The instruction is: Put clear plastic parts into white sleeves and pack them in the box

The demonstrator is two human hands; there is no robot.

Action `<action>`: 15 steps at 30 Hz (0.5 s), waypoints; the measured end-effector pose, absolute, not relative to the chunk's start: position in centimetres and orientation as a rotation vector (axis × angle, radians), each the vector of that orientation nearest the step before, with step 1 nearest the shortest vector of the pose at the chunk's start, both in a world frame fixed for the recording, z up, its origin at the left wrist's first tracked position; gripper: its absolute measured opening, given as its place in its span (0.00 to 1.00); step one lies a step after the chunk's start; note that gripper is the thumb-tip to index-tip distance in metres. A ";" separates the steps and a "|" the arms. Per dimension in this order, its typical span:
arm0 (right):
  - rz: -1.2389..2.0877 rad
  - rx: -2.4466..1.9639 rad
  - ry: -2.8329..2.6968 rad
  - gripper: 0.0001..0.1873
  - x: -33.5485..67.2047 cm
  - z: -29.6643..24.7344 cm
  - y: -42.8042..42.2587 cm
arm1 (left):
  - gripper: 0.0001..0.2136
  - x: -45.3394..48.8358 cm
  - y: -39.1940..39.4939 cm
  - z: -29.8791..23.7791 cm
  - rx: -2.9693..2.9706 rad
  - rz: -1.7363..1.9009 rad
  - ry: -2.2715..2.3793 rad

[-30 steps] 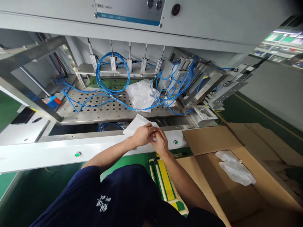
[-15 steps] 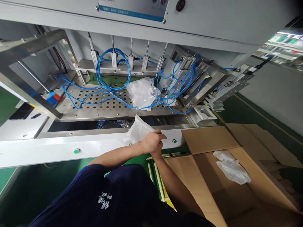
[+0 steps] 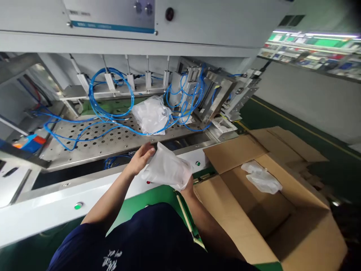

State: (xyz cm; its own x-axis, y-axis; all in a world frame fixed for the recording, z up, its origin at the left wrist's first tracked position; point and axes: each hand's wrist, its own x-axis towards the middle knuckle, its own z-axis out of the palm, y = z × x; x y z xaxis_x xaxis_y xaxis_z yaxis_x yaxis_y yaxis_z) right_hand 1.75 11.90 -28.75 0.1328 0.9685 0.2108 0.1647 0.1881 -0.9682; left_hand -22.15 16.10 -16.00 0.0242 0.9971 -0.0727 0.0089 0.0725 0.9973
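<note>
At the far left, an orange and blue object [image 3: 28, 142] lies on the machine frame. Beside it is a perforated steel plate [image 3: 93, 137], and thin blue hoses [image 3: 109, 94] run in loops over it. Below the plate a white rail [image 3: 42, 222] crosses the view, with a green button [image 3: 78, 206] on it. On the right part of the plate rests a crumpled clear plastic bag [image 3: 150, 114], partly under the hoses.

The left hand [image 3: 142, 158] is above the rail. Its fingers are stretched out and loose, not clenched, and they touch the upper left edge of a white bag [image 3: 169, 169]. This bag is in the air just over the rail, between both hands and left of the box. The right hand [image 3: 188, 185] is under the lower right corner of the bag and carries it. The bag covers its fingers, so I cannot tell if they are closed on it.

To the right stands an open cardboard box [image 3: 254, 226] with its flaps spread out. Two more white bags [image 3: 261, 177] lie inside it, near the back wall.
</note>
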 end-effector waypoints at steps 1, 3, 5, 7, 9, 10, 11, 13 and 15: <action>0.855 -1.253 -1.269 0.23 1.9 -28.9 11.6 | 0.38 -21.7 16.3 -16.8 1.054 1.022 1.166; 0.821 -1.290 -1.223 0.25 2.1 -29.3 11.1 | 0.38 -20.7 16.1 -18.2 0.859 0.837 1.014; 0.799 -1.312 -1.220 0.24 2.6 -29.6 10.8 | 0.38 -19.9 15.6 -19.1 0.733 0.719 0.876; 0.779 -1.317 -1.293 0.24 3.2 -29.7 10.4 | 0.37 -19.3 15.3 -19.7 0.706 0.673 0.829; 0.765 -1.305 -1.389 0.25 4.0 -29.6 10.0 | 0.36 -18.7 15.5 -20.1 0.742 0.672 0.858; 0.751 -1.292 -1.417 0.26 4.4 -29.4 9.7 | 0.35 -18.2 15.7 -20.3 0.757 0.662 0.881; 0.731 -1.275 -1.423 0.27 4.9 -29.2 9.4 | 0.34 -17.7 15.8 -20.5 0.759 0.639 0.899; 0.694 -1.241 -1.434 0.28 6.1 -28.5 8.4 | 0.32 -16.4 16.0 -20.8 0.737 0.576 0.913; 0.686 -1.223 -1.458 0.28 7.7 -27.9 7.3 | 0.29 -15.2 16.0 -20.9 0.713 0.527 0.917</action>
